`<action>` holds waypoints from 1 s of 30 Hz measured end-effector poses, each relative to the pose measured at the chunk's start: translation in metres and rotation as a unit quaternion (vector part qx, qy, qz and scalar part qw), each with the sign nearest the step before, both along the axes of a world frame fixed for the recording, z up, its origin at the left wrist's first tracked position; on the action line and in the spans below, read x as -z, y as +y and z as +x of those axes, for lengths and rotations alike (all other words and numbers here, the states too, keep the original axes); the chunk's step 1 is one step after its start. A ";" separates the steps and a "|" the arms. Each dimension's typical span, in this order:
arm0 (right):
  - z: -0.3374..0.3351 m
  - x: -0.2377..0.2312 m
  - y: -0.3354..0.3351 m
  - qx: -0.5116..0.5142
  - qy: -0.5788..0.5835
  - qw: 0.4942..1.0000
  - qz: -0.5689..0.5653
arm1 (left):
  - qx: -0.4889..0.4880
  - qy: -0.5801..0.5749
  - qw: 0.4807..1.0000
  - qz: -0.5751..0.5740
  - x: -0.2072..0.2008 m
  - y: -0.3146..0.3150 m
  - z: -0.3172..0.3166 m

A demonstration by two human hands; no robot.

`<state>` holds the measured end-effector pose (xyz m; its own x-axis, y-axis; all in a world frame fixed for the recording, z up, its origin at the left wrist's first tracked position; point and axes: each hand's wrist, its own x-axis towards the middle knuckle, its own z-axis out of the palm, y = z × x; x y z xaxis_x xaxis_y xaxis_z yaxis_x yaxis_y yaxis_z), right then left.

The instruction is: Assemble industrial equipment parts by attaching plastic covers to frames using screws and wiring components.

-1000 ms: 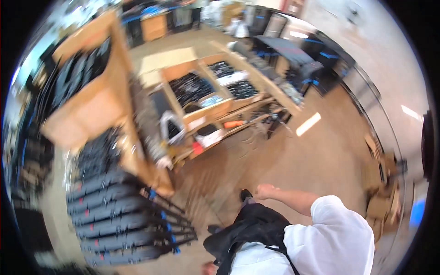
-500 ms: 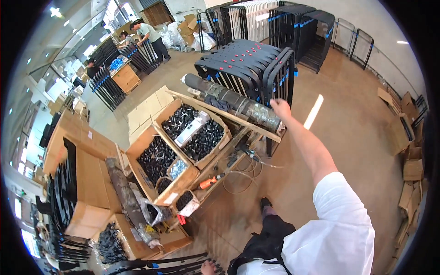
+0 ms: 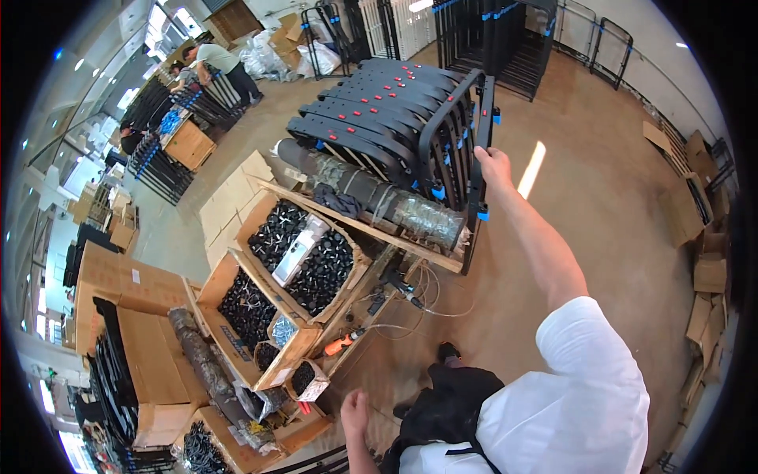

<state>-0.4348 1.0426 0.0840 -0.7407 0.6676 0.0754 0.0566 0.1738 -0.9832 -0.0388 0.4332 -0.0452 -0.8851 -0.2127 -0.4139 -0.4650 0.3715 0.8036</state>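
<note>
My right hand [image 3: 494, 164] is closed around the side bar of the nearest black metal frame [image 3: 487, 110], a rounded tube frame with blue clips. This frame leans at the near end of a row of similar black frames [image 3: 379, 103] with red pieces on top. Just left of the hand lies a long wrapped roll [image 3: 371, 193] along a wooden rack. My left hand [image 3: 354, 409] hangs low over the floor, fingers curled, with nothing visible in it. Closest to it is a small open box of black parts [image 3: 310, 382].
Cartons of black plastic parts [image 3: 296, 304] stand on the wooden rack [image 3: 347, 221], beside an orange-handled tool [image 3: 341, 344] and loose hoses [image 3: 430, 292]. Brown cartons [image 3: 158, 347] and another roll [image 3: 201, 355] lie at left. Flattened cardboard [image 3: 699, 276] lines the right wall. Co-workers [image 3: 225, 67] handle frames far left.
My right hand has come onto the nearest frame, which now stands tilted apart from the row. My left hand has risen from the black bars at the lower edge. The view has shifted.
</note>
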 end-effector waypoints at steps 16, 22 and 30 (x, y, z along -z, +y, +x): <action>0.278 -0.018 -0.037 -0.082 -0.111 0.989 -0.049 | 0.388 0.179 0.900 0.079 -0.207 0.436 -0.294; 0.431 0.211 -0.019 0.136 -0.307 0.853 -0.400 | 0.318 -0.083 0.879 0.345 -0.172 0.482 -0.161; 0.393 0.279 -0.158 0.019 -0.102 0.798 -0.593 | 0.261 -0.117 0.884 0.369 -0.191 0.372 -0.116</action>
<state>-0.0417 0.8847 -0.1946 -0.6342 0.2019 -0.7464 0.2201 -0.8782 -0.4246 -0.1552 0.8047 0.1454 -0.6548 0.6047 -0.4533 -0.5701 -0.0014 0.8216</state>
